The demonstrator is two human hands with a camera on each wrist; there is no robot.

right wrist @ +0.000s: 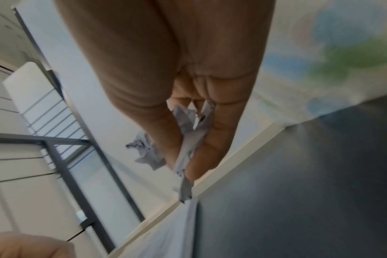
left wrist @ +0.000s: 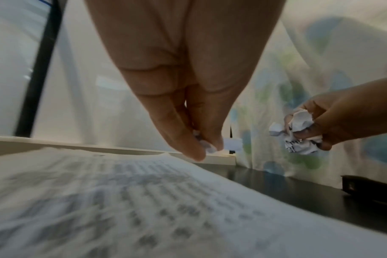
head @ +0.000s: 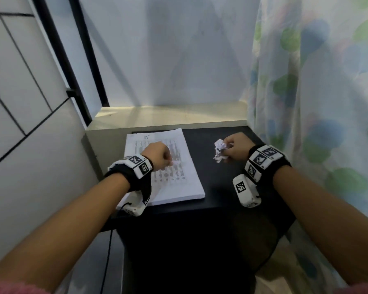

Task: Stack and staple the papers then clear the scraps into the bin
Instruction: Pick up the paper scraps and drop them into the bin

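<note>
A stack of printed papers [head: 174, 166] lies on the left half of the black table [head: 221, 187]. My left hand [head: 157, 157] hovers just above the stack, and its fingertips pinch a tiny paper scrap [left wrist: 204, 144]. My right hand [head: 235, 148] is raised over the table's right side and grips crumpled paper scraps [head: 219, 151], which also show in the left wrist view as a white wad [left wrist: 298, 132] and in the right wrist view as scraps [right wrist: 188, 139] pressed between the fingers. No bin is in view.
A black stapler-like object [left wrist: 369, 188] lies at the table's right edge. A pale ledge [head: 168, 117] runs behind the table. A dotted curtain [head: 317, 102] hangs on the right; a white wall with a black frame [head: 77, 71] stands left.
</note>
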